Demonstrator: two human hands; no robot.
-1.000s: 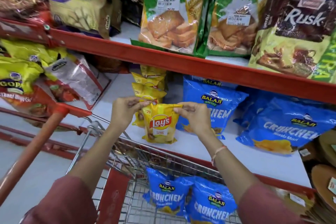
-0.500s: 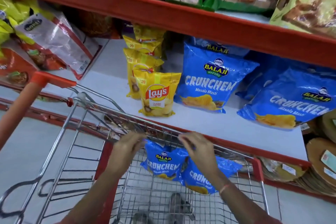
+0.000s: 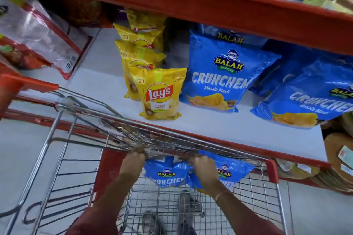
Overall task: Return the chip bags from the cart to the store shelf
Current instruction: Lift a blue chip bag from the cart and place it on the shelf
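Two blue Balaji Crunchem chip bags lie in the wire cart [image 3: 80, 112]: one on the left [image 3: 166, 174] and one on the right [image 3: 232, 170]. My left hand [image 3: 134, 160] pinches the left bag's top left corner. At that bag's top right corner my right hand [image 3: 203, 166] is closed, partly covering the second bag. A yellow Lay's bag [image 3: 160, 95] stands upright at the front of a row of yellow bags on the white shelf [image 3: 210, 128]. Both hands are below the cart's far rim.
More blue Crunchem bags stand on the shelf, one in the middle [image 3: 219, 74] and others on the right [image 3: 305, 101]. A red shelf edge [image 3: 210, 4] hangs overhead. Red-and-clear packets [image 3: 38, 34] lie at the left. The cart's red handle [image 3: 28, 84] is near left.
My hands let go of the yellow Lay's bag, left it standing on the shelf, dropped into the cart and closed on a blue Crunchem bag. My view tilted downward.
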